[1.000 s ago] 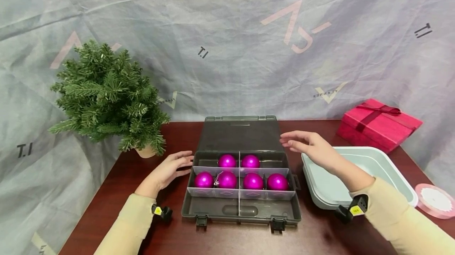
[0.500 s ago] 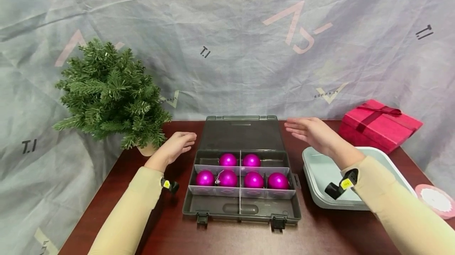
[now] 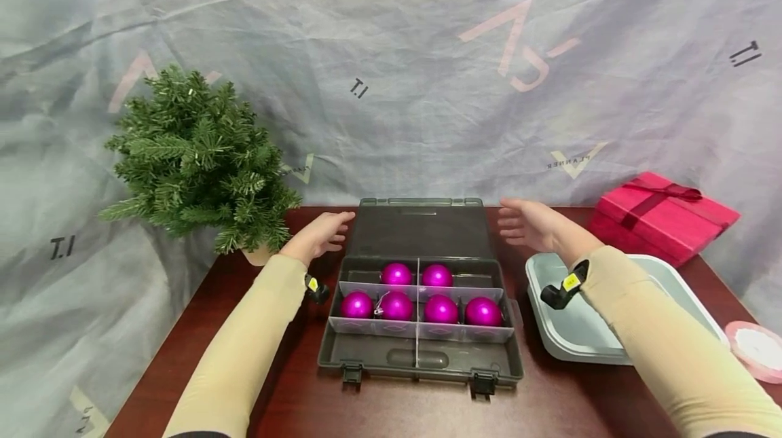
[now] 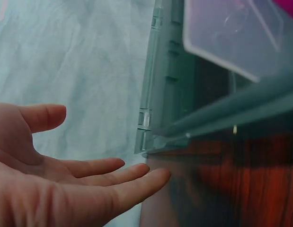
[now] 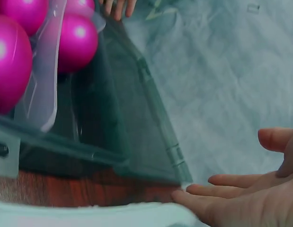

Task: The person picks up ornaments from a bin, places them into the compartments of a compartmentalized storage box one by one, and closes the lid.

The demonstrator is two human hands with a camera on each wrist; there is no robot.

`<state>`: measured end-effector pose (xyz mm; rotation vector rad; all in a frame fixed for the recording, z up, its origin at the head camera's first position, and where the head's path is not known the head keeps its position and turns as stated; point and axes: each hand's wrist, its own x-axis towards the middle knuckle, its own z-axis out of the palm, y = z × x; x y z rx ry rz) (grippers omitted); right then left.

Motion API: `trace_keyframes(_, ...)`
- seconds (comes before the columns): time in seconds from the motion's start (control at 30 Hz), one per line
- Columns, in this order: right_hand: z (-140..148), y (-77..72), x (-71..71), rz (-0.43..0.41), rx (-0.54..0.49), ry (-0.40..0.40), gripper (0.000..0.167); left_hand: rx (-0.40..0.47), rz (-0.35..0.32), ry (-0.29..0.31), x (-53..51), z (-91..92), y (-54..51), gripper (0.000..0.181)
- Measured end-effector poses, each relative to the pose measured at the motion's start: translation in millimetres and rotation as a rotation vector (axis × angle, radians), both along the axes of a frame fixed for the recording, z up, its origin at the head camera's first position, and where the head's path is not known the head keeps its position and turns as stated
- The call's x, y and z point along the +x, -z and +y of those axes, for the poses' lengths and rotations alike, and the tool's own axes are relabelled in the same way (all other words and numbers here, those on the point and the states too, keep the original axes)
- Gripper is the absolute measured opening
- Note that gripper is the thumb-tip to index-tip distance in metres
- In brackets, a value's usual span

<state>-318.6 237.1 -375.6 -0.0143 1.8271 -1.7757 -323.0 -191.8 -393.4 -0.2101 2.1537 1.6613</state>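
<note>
A dark see-through divider case [image 3: 379, 350] lies unfolded on the table, its lid [image 3: 421, 231] leaning back at the far side. Several shiny magenta baubles [image 3: 396, 306] sit in its back and middle compartments; the front row holds none. My left hand [image 3: 320, 234] is beside the lid's left edge, fingers extended and nothing held. On the other side, my right hand [image 3: 531, 224] is level with the lid's right edge, palm inward, its fingers straight. In the left wrist view the fingertips [image 4: 158, 177] come close to the lid's corner; whether they touch it I cannot tell.
A small artificial fir tree [image 3: 201, 159] stands at the left. At the right are a pale blue tray [image 3: 550, 336], partly under my right forearm, a red gift box [image 3: 662, 217] with a dark ribbon and a pink ribbon roll [image 3: 757, 350]. A grey cloth [image 3: 391, 85] hangs behind the table.
Both hands have moved farther back, from beside the compartments and lower lid to the lid's upper sides. The case and baubles stay put; the view has shifted slightly.
</note>
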Motion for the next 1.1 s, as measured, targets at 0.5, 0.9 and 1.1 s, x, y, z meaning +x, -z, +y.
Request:
trace_keyframes(0.5,-6.7,16.3,-9.2,-0.120,0.016,-0.046,0.078,0.053,-0.077,-0.053,-11.0,4.5,6.8,0.070)
trace_keyframes(0.9,-8.3,18.5,-8.1,-0.130,-0.004,0.006,0.076,0.077,-0.093,-0.118,-12.8,5.8,8.8,0.069)
trace_keyframes(1.1,-9.2,18.4,-7.2,-0.113,0.001,0.029,0.075,0.084,-0.089,-0.138,-12.5,7.2,7.7,0.069)
